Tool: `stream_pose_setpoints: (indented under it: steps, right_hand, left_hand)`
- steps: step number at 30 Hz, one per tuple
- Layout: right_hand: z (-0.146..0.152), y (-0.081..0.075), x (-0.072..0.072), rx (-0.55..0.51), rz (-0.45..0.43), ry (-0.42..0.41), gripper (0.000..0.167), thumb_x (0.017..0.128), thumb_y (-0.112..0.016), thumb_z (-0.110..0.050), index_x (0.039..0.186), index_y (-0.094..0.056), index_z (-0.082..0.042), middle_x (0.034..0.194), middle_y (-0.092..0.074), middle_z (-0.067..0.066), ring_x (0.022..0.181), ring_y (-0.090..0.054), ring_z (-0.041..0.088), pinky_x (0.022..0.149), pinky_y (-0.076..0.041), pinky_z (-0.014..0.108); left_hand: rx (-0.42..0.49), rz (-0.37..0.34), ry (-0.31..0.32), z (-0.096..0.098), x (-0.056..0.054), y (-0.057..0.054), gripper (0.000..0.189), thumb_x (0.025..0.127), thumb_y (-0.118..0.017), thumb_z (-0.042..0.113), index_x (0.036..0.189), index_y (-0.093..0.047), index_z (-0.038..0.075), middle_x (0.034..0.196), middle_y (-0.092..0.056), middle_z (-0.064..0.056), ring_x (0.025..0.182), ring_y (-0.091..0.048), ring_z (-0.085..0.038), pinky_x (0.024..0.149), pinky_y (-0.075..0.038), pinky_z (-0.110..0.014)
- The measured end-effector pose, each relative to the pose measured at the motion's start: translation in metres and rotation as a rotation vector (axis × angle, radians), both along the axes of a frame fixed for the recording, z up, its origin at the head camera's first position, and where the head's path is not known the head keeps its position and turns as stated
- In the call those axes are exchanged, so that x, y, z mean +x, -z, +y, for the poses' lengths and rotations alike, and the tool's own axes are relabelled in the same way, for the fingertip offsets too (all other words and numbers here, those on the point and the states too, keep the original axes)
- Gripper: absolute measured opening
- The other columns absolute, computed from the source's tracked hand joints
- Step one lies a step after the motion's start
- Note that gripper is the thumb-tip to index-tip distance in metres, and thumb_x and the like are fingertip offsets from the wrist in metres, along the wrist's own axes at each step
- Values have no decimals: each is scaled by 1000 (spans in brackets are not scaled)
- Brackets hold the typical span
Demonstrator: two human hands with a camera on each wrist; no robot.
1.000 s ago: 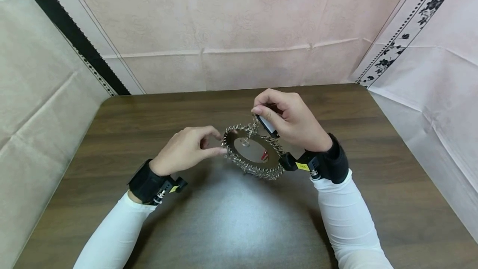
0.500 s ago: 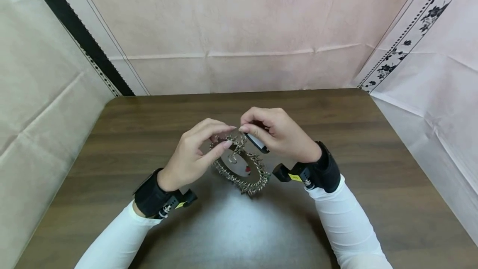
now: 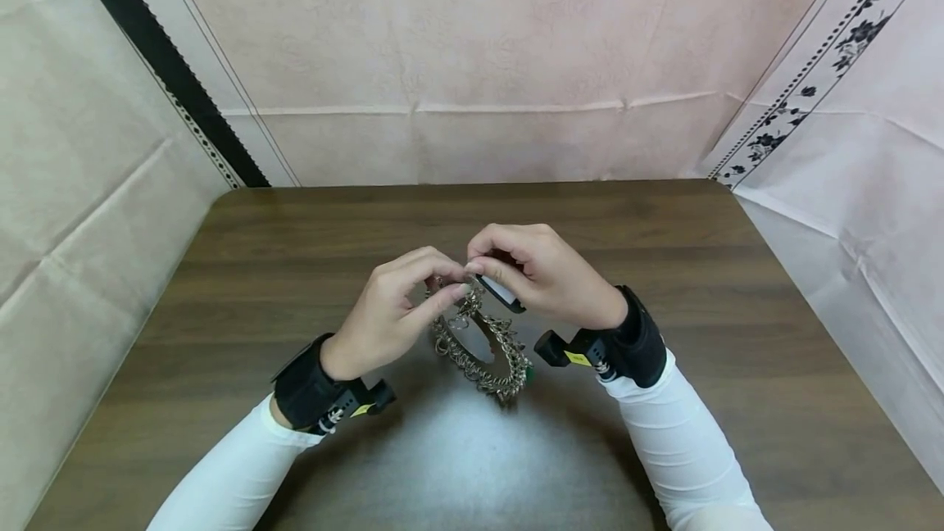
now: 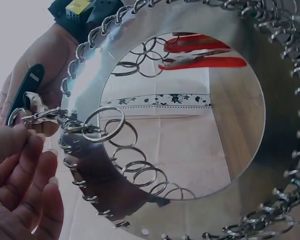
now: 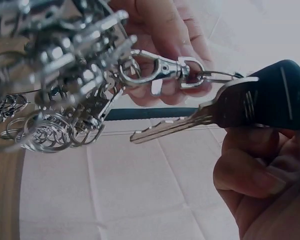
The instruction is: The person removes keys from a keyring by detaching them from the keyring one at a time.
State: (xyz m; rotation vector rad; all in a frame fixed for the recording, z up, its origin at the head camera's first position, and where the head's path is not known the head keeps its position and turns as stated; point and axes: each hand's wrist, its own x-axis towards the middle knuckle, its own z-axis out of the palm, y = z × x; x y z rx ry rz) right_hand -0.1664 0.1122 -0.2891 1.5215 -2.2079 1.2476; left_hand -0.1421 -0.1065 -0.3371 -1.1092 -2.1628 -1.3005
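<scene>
Key (image 5: 257, 102) and swivel clasp (image 5: 165, 67) at the rim of the metal frame (image 4: 281, 110), between both hands.
Risk, as judged: the clasp seems hooked at the frame's edge; turned or opened at a slant, it could snag the loose rings (image 5: 42, 132) crowding beside it. If the right pinch slipped with the hook off, the key could drop. Frame is tilted over the wooden table (image 3: 627, 449), contact not determinable; a tug at the clasp might swing it. Pose: right hand (image 3: 534, 269) angled inward, thumb and forefinger pinching the key's end or its small ring (hidden which), other fingers curled under. Left hand (image 3: 391, 306) opposite, fingertips behind the clasp; whether they pinch it, cannot tell. Fingertips of the two hands nearly meet.
</scene>
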Motion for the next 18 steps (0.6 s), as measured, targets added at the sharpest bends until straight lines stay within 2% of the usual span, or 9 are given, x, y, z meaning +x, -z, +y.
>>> stream_pose_setpoints:
  steps: [6, 10, 18]
  right_hand:
    - [1, 1, 0, 13, 7, 6, 4, 98, -63, -3, 95, -63, -2, 83, -62, 3, 71, -51, 6, 63, -45, 22]
    - [1, 0, 0, 18, 9, 12, 6, 96, -64, 3, 94, -63, -2, 84, -64, 3, 73, -53, 7, 64, -47, 22]
    - [3, 2, -2, 26, 1, 1, 5, 100, -61, -4, 95, -62, -3, 83, -62, 3, 72, -52, 7, 63, -46, 22]
  left_hand:
    - [12, -38, -1, 1, 2, 0, 13, 91, -70, -4, 98, -67, 7, 89, -64, 0, 80, -55, -8, 68, -49, -30]
    - [-11, -51, -7, 1, 3, 0, 12, 93, -67, -4, 97, -63, 7, 84, -60, 0, 77, -52, -8, 67, -46, -27]
    - [-42, 4, -36, 1, 5, -1, 11, 95, -64, -4, 100, -61, 5, 86, -60, -2, 81, -53, -10, 71, -46, -23]
